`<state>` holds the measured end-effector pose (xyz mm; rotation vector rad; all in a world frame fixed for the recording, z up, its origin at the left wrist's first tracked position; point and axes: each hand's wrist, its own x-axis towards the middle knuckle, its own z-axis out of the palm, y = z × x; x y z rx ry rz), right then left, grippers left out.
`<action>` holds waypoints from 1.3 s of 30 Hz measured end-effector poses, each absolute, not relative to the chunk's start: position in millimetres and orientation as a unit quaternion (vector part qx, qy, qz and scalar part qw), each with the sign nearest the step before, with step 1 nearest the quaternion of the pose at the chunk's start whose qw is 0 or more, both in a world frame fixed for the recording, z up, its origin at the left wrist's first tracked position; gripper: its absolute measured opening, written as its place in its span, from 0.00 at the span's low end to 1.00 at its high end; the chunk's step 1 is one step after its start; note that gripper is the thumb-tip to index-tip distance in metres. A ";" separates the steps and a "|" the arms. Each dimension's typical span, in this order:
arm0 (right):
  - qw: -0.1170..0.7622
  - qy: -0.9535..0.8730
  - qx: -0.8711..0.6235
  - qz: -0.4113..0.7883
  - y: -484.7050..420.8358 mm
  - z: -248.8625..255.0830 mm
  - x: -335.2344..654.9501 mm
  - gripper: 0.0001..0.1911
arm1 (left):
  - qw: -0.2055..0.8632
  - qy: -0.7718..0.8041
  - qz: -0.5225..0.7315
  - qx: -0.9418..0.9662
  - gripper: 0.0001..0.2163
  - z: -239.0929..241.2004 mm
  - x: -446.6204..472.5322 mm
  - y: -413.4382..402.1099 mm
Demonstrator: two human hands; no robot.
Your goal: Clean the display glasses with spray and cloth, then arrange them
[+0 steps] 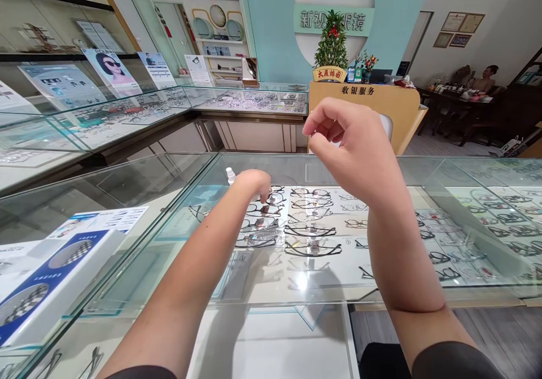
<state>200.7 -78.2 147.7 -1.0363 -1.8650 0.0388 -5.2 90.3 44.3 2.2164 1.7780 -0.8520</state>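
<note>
L hand (253, 181) is bent down at glasses (276, 200) in display case (277, 299), grip hidden, can't tell if clamped; R hand (345, 133) raised, curled, thumb & fingertip apart, no item seen; glasses prob. light, stiff, fragile, best held at bridge.

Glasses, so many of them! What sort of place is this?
Most likely an optician's shop: rows of glasses lie in a see-through case, and the wall sign, partly hidden by a plant, includes 眼镜, which means "glasses".
</note>
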 end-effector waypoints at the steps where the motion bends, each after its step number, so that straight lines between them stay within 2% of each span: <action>1: 0.483 -0.765 -0.426 0.016 -78.5 147.8 200.5 0.08 | 0.084 0.598 -0.286 0.744 0.25 44.5 -5.4 90.3; 6: 0.481 -0.766 -0.426 0.014 -79.2 147.8 199.6 0.10 | 0.085 0.603 -0.282 0.742 0.24 45.1 -5.1 89.0; 10: 0.480 -0.767 -0.425 0.013 -79.9 148.0 198.9 0.11 | 0.085 0.599 -0.277 0.747 0.27 45.8 -4.6 88.7; 21: 0.479 -0.770 -0.420 0.027 -81.5 150.3 198.7 0.09 | 0.077 0.627 -0.265 0.728 0.31 41.8 -3.2 95.2; 31: 0.478 -0.771 -0.421 0.026 -84.1 152.2 197.0 0.08 | 0.083 0.613 -0.282 0.734 0.21 40.7 -2.9 91.5; 39: 0.477 -0.773 -0.416 0.036 -83.2 152.0 197.2 0.07 | 0.082 0.614 -0.275 0.735 0.20 38.7 0.7 90.7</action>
